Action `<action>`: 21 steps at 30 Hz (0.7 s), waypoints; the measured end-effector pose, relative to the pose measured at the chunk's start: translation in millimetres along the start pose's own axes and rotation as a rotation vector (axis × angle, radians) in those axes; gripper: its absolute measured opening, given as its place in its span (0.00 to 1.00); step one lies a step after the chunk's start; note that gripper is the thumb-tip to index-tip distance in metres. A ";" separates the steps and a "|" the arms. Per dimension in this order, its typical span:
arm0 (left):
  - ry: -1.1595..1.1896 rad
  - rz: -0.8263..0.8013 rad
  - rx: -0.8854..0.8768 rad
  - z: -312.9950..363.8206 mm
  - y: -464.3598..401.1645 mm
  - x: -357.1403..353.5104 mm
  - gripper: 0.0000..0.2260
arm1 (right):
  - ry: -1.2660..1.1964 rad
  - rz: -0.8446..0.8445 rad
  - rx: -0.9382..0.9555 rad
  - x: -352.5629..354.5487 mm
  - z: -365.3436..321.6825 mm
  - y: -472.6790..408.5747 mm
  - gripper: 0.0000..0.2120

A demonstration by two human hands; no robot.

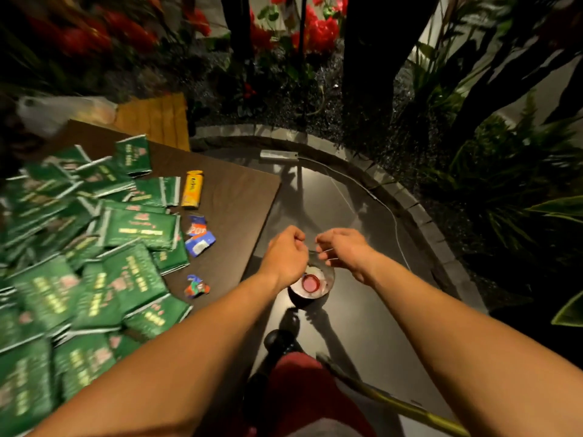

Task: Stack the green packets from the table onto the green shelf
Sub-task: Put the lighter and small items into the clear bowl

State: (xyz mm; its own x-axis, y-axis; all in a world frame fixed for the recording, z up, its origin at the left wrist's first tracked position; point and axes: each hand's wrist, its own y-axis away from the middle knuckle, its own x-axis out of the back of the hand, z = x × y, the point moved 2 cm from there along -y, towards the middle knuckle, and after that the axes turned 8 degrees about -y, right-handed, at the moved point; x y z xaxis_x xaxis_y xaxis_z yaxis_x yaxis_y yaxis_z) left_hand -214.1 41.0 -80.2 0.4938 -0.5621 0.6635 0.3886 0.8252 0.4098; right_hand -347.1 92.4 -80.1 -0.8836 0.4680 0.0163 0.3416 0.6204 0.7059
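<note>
Green packets (138, 228): a loose, overlapping heap covering the left part of the dark brown table (239, 190), many blurred toward the left edge; none is in either hand.
Left hand (285, 252): out past the table's right edge, above the floor, fingers curled in; it seems to pinch the rim of a thin clear plastic bag (318, 272), though the grip is hard to make out.
Right hand (345, 249): just beside the left, fingers curled, pinching the same clear plastic from the other side.
Bag contents: something round and red (310, 282) shows through the plastic below the hands.
Yellow packet (191, 188): lying on the table just right of the green heap.
Small wrappers: a blue and white one (198, 236) and a crumpled one (196, 287), near the table's right side.
Surroundings: red flowers (318, 33) and leafy plants (504, 159) behind a curved stone border (419, 216).
</note>
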 end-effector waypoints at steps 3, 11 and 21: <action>-0.012 0.044 -0.012 -11.6 17.3 33.8 0.08 | 0.019 -0.078 0.023 -30.6 -11.5 22.9 0.06; -0.018 0.136 0.053 -66.5 52.8 99.3 0.07 | 0.491 -0.234 0.241 -93.6 -21.0 46.0 0.02; -0.279 0.066 0.175 -138.8 79.8 151.0 0.15 | 1.298 -0.455 0.726 -185.0 -27.0 27.2 0.29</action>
State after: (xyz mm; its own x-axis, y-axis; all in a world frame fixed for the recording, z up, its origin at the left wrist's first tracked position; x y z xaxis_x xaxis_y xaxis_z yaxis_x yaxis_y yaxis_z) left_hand -0.6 14.2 -34.2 0.2719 -0.4904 0.8280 0.2119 0.8698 0.4456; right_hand -183.1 5.8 -44.8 -0.4828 -0.4455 0.7540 -0.2852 0.8940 0.3456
